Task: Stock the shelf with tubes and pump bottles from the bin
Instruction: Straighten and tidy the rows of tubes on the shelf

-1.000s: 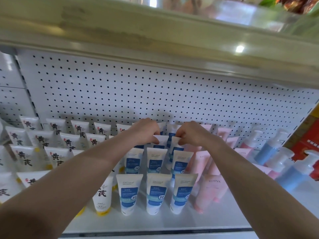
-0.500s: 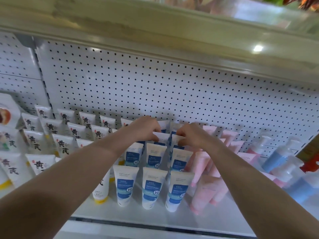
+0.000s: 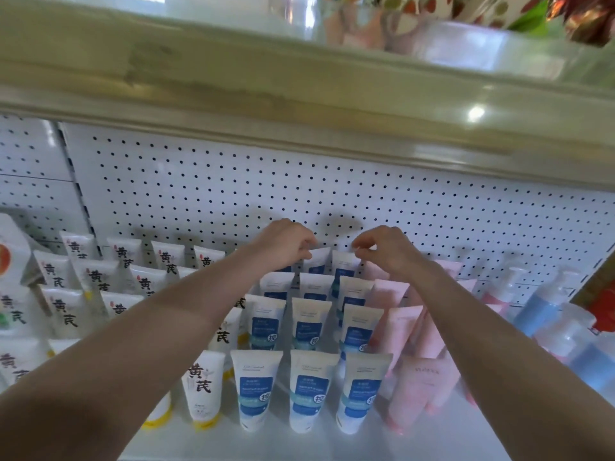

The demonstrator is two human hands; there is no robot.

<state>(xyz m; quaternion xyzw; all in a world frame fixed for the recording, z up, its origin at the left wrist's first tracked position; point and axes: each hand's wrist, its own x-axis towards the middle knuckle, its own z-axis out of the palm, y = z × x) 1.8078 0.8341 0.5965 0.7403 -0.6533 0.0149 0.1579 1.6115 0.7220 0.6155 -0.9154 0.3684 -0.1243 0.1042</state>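
Observation:
Both arms reach to the back row of white tubes with blue labels on the white shelf (image 3: 299,442). My left hand (image 3: 286,242) pinches the top edge of a back-row blue-label tube (image 3: 317,261). My right hand (image 3: 382,249) pinches the top of the neighbouring blue-label tube (image 3: 342,264). Both tubes stand upright against the pegboard (image 3: 233,194). More blue-label tubes (image 3: 307,387) stand in rows in front. Pink tubes (image 3: 412,390) stand to the right. The bin is out of view.
White tubes with black characters and yellow caps (image 3: 203,387) fill the left of the shelf. Blue and pink pump bottles (image 3: 539,311) stand at the far right. A beige upper shelf edge (image 3: 299,104) hangs overhead. A bare strip of shelf runs along the front.
Both hands have shifted back from the second-last row to the tubes against the pegboard and moved slightly apart. The view has tilted up a little.

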